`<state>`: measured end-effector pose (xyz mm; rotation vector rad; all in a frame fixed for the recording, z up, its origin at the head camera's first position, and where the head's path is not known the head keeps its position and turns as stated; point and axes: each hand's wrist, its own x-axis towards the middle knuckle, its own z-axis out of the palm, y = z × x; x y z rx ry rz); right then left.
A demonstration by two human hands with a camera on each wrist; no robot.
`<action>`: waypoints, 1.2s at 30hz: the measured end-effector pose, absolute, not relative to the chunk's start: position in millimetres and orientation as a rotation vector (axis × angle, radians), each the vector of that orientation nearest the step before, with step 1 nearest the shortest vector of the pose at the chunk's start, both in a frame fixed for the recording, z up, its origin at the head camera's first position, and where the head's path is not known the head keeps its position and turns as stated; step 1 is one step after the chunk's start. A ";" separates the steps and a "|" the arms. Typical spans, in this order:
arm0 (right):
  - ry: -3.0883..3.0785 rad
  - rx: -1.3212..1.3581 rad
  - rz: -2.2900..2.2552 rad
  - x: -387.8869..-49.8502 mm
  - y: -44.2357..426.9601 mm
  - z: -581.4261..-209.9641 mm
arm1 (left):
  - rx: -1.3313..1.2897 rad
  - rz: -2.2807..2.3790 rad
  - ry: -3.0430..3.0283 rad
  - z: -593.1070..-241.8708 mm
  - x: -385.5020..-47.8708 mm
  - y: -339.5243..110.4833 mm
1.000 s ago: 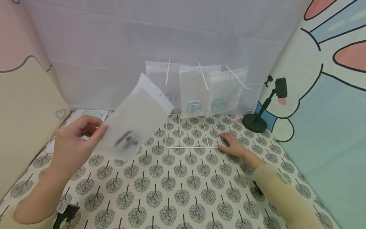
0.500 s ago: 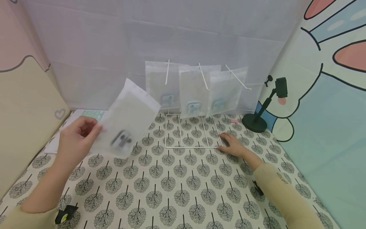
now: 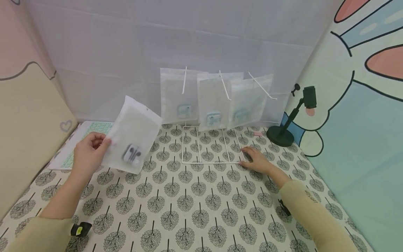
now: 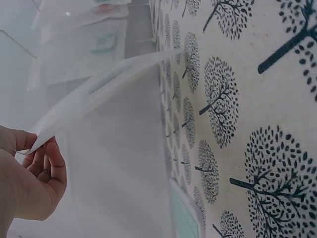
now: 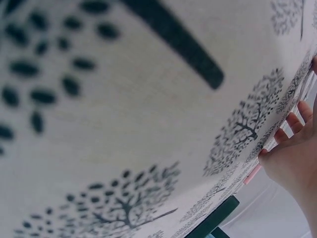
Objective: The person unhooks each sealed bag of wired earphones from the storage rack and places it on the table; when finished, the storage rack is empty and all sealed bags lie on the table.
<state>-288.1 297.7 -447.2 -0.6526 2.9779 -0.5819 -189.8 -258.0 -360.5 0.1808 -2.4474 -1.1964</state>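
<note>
Pinching a translucent white pouch (image 3: 133, 131) by its left edge between the thumb and curled fingers of the left hand (image 3: 88, 151), with the fingertips closing on the film. Holding the pouch tilted and clear of the tree-print tablecloth (image 3: 173, 217), to the left of a white wire rack (image 3: 217, 162) and overlapping a keyboard (image 3: 94, 127) in the head view. Showing earphones (image 3: 132, 154) through the lower part of the pouch, dark and white, with softened outlines. Resting the right hand (image 3: 256, 161) at the front right corner of the rack, spreading thumb and fingers loosely and touching the wire without wrapping round it. Not telling how firmly, from these angles.

Hanging by the rack's 3 hooks (image 3: 225, 85): 3 hanging pouches (image 3: 214, 101), overlapping and clouding their bluish contents past clear reading. Hiding part of the keyboard behind the left hand and pouch. Viewing the pouch nearly edge-on from the left wrist, so losing sight of the earphones there. Cutting off the right hand at the frame edge in the right wrist view, and barely catching the rack.
</note>
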 end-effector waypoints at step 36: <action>2.973 -0.698 -0.583 -290.1 302.0 -450.2 | -0.069 -1.028 -2.953 -403.5 -230.5 -323.3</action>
